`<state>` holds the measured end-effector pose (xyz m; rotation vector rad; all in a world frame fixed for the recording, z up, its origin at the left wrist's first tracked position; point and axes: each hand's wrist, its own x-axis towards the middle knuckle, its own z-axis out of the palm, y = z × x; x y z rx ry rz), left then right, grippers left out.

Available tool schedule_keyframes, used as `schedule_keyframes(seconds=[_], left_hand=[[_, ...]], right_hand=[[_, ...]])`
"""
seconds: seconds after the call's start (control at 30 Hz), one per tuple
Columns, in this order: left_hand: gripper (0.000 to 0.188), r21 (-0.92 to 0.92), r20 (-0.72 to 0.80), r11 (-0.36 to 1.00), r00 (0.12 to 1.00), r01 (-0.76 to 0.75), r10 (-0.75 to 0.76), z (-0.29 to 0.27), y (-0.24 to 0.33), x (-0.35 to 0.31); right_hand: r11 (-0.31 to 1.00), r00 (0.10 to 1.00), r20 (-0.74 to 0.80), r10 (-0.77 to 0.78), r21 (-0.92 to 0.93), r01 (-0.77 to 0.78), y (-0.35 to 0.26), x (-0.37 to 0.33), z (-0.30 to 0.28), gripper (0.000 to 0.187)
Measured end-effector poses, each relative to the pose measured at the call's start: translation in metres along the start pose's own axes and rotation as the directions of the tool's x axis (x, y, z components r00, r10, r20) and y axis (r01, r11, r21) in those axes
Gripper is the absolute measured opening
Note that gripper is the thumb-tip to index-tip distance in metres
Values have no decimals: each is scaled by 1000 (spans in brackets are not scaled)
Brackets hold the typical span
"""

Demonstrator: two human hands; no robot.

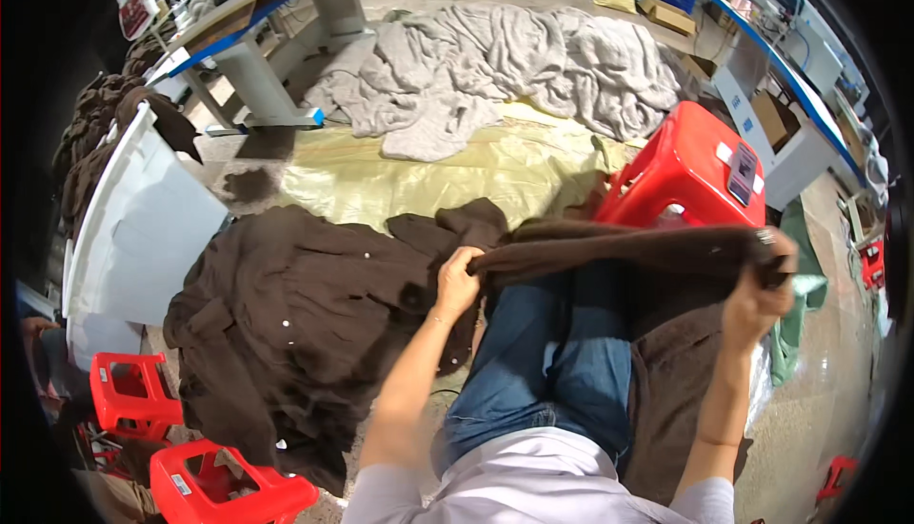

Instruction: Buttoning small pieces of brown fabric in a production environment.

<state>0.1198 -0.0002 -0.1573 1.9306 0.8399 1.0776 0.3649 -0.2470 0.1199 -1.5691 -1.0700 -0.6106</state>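
A dark brown garment (619, 253) is stretched across my lap, pulled out sideways between my two hands. My left hand (457, 286) is closed on one end of it. At the other end, my right hand (759, 300) grips the fabric, slightly smeared by motion. A small whitish thing (764, 237) shows at the cloth's edge by my right fingers; its kind is unclear. To the left lies a spread heap of dark brown garments (295, 286) with small white spots on it. More brown cloth (676, 372) hangs beside my right leg.
Ahead, a red plastic stool (709, 158) bears a phone-like dark object (743, 177). Beyond it, a pale grey fabric pile (514, 58) lies on yellow sheeting (400, 177). Red stools (214, 486) and a white bin (148, 224) stand left. Work tables (248, 10) flank both sides.
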Motion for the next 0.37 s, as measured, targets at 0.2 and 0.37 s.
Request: schedule_keyframes(seconds=[0.2,0.37], left_hand=[[24,4,344,919,864,-393,368,-5,71,29],[30,-113,553,993,829,-25,83,-25,136,38]], right_hand=[[995,890,-451,70,-36,-97,36,67,-79,23],[666,366,-924,114,-202,-718,-48,159,-77,33]])
